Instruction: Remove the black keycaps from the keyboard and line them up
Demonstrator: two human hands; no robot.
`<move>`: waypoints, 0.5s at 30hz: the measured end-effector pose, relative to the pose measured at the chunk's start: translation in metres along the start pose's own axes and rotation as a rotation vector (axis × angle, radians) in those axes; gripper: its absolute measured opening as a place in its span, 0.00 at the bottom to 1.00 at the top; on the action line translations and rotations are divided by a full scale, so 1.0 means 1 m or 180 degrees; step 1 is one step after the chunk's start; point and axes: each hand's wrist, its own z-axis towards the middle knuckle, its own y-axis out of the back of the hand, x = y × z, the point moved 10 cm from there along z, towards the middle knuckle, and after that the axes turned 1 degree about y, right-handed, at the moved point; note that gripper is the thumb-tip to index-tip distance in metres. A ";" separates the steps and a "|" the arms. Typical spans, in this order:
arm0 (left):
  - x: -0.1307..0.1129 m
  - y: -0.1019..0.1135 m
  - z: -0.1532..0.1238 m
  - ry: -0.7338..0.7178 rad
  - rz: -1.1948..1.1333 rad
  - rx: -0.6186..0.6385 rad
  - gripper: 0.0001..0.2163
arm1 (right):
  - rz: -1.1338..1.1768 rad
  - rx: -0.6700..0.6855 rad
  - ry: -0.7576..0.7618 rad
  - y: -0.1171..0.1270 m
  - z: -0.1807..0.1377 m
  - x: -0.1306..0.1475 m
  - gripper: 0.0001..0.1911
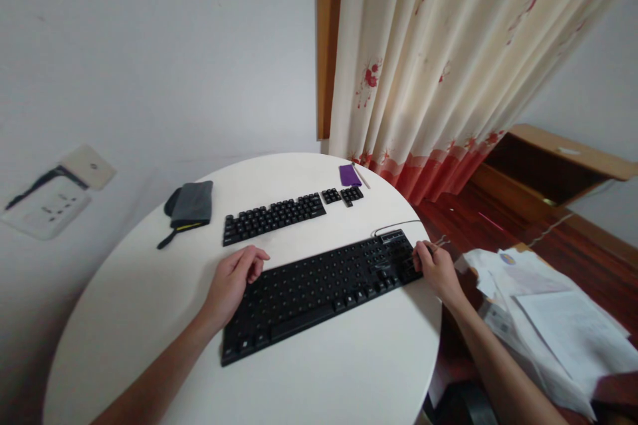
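A black keyboard base [319,292] with most keycaps off lies across the round white table [149,292]. My left hand [234,282] rests at its far left corner with fingers curled loosely, nothing visibly in them. My right hand [436,269] grips the keyboard's right end, fingers closed over the edge. Behind the keyboard, the removed keycaps [274,216] lie laid out in rows in keyboard order, with smaller keycap groups [343,195] to their right.
A folded grey cloth pouch [190,207] lies at the table's back left. A purple cloth [349,174] and a thin stick lie at the back edge. Loose papers [548,319] are piled on the right. A floral curtain [448,66] hangs behind.
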 end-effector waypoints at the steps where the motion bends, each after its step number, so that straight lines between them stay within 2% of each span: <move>1: -0.001 0.000 0.000 -0.0012 0.0009 -0.0006 0.16 | 0.0007 -0.0039 -0.0036 0.002 0.001 -0.001 0.22; 10: -0.007 -0.001 -0.001 -0.0050 0.0130 -0.0028 0.16 | 0.0293 -0.0253 -0.0151 0.012 -0.002 0.003 0.22; 13: -0.012 -0.002 -0.002 -0.0090 0.0243 -0.0011 0.17 | 0.0481 -0.0415 -0.0128 0.013 -0.005 0.018 0.21; 15: -0.017 -0.004 -0.004 -0.0134 0.0343 0.0039 0.17 | 0.0643 -0.0400 -0.0049 0.005 -0.006 0.036 0.19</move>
